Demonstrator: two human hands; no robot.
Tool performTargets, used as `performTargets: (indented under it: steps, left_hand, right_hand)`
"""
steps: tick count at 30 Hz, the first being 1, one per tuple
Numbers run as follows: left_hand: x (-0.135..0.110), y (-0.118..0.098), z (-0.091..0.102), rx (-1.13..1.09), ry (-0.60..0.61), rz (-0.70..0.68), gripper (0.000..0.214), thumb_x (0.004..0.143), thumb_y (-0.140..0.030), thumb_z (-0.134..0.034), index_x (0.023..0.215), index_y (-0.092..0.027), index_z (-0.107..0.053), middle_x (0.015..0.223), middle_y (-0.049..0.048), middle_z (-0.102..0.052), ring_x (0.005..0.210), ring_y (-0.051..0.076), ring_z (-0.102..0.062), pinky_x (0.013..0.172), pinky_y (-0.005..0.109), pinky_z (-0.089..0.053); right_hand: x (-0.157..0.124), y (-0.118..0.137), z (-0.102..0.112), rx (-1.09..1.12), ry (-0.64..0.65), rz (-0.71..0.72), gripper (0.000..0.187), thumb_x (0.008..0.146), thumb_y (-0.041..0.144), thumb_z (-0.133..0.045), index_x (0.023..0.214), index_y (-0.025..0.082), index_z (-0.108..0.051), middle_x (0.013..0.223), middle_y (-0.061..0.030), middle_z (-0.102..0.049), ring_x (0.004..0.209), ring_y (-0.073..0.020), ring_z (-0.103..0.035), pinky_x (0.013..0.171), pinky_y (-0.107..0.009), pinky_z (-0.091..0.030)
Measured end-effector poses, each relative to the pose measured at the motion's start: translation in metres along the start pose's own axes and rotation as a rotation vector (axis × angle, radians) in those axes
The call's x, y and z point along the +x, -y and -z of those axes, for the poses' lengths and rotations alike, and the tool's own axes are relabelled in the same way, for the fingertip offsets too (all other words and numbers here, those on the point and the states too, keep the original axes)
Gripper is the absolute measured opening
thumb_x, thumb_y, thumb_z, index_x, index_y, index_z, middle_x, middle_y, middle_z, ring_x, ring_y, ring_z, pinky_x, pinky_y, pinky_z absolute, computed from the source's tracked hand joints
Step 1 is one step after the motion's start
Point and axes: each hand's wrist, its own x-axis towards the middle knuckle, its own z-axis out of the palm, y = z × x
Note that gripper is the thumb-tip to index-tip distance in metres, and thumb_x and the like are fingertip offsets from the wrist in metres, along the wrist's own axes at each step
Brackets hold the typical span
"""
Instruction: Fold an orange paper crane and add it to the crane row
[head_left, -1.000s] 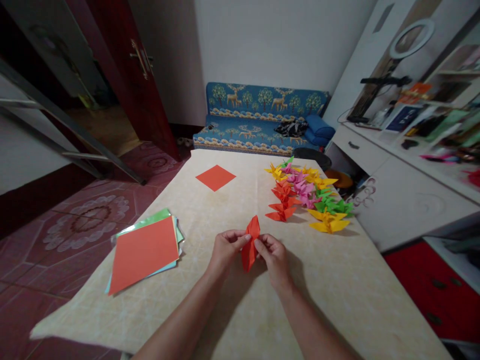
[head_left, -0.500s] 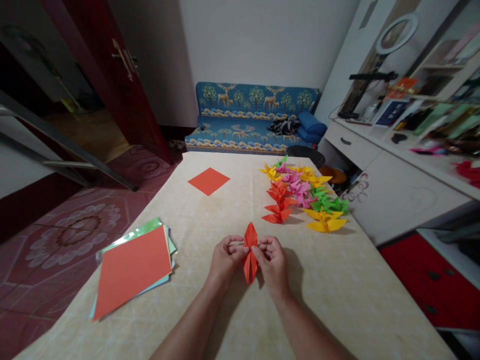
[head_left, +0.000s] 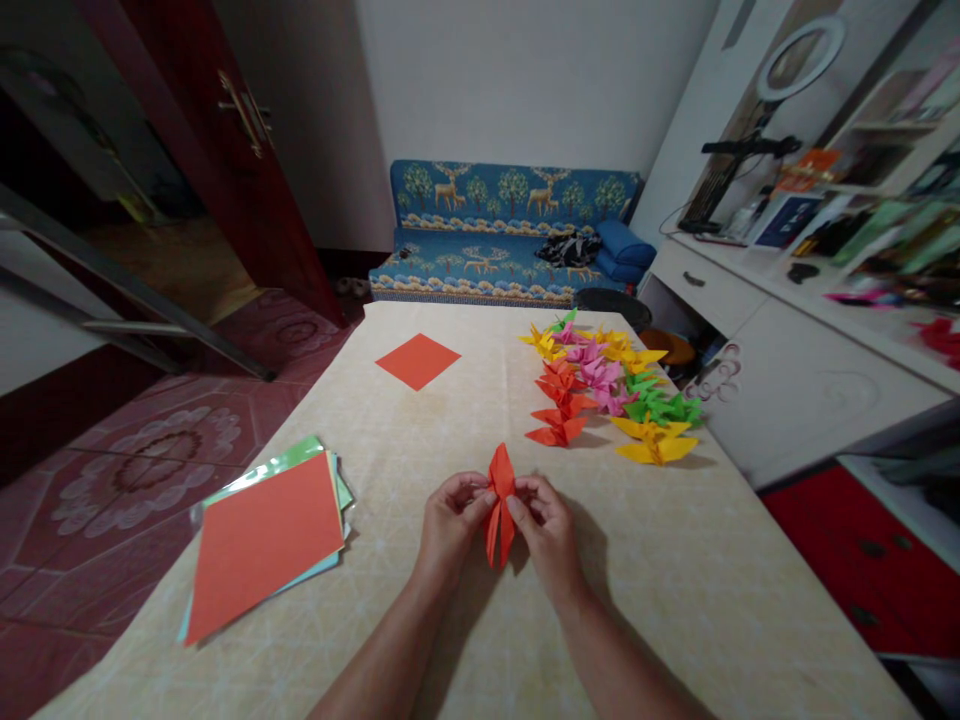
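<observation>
A folded orange paper piece [head_left: 499, 505], narrow and pointed at both ends, stands upright between both hands above the table [head_left: 675, 580]. My left hand [head_left: 450, 525] pinches its left side with fingers closed. From the other side my right hand [head_left: 547, 530] pinches it too, fingers closed. The lower part of the piece is split into two flaps.
A stack of coloured paper sheets [head_left: 266, 530], orange on top, lies at the table's left edge. One orange square [head_left: 418, 361] sits at the far middle. Several folded paper cranes [head_left: 607, 390] are grouped far right. A white cabinet [head_left: 795, 390] stands right, a blue sofa [head_left: 510, 240] behind.
The lower part of the orange piece has opened into two flaps between my fingers. Both hands stay pinched on it at about the same spot; the view shifted a little.
</observation>
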Motion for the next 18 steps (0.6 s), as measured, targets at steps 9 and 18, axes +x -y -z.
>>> performTargets:
  steps: [9, 18]
  left_hand:
    - [-0.0010, -0.0002, 0.0006, -0.044, -0.004, 0.026, 0.036, 0.065, -0.026, -0.079, 0.094, -0.016, -0.060, 0.073, 0.0030, -0.071, 0.061, 0.012, -0.063, 0.060, 0.022, -0.049]
    - [-0.0020, -0.0030, -0.0025, 0.001, -0.010, 0.028, 0.032, 0.064, -0.029, -0.079, 0.087, -0.014, -0.062, 0.071, 0.0042, -0.071, 0.058, 0.011, -0.061, 0.053, 0.021, -0.046]
  right_hand:
    - [-0.0002, -0.0016, 0.0030, -0.083, -0.005, 0.037, 0.013, 0.078, 0.031, -0.063, 0.080, 0.019, -0.057, 0.074, -0.0009, -0.059, 0.064, -0.0143, -0.055, 0.056, -0.022, -0.045]
    - [-0.0002, 0.0044, 0.0035, -0.001, 0.010, 0.002, 0.016, 0.079, 0.032, -0.062, 0.075, 0.019, -0.054, 0.067, 0.0020, -0.052, 0.057, -0.0111, -0.047, 0.051, -0.020, -0.039]
